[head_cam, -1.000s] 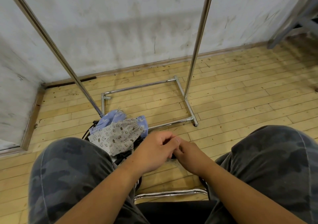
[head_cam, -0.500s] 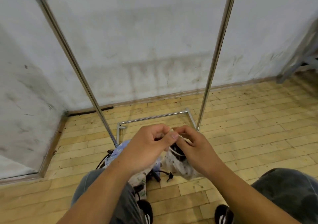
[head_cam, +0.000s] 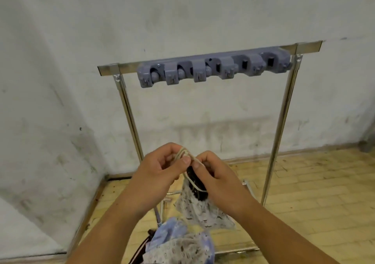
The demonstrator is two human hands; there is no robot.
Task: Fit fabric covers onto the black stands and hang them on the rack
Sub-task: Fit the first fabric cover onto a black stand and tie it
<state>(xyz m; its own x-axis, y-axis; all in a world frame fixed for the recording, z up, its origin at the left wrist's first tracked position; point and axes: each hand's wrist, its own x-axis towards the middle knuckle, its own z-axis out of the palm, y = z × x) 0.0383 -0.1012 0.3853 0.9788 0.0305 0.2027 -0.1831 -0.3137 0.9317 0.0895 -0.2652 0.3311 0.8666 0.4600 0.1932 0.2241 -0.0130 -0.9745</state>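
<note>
Cream cord (head_cam: 185, 155) is looping between your hands: your left hand (head_cam: 162, 168) and right hand (head_cam: 213, 172) are both pinching it in front of the chrome metal rack (head_cam: 282, 109). A pale patterned fabric cover (head_cam: 200, 209) over a black stand (head_cam: 195, 182) is hanging below them, above a heap of blue and grey fabric covers (head_cam: 180, 241) lying on the wooden floor (head_cam: 314, 192)

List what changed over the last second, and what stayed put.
Both hands rose from lap height to in front of the rack. The left hand and right hand now pinch a cream cord at the top of a black stand, its patterned cover hanging below. The view tilted up, showing the grey holder bar. The fabric pile stayed on the floor.
</note>
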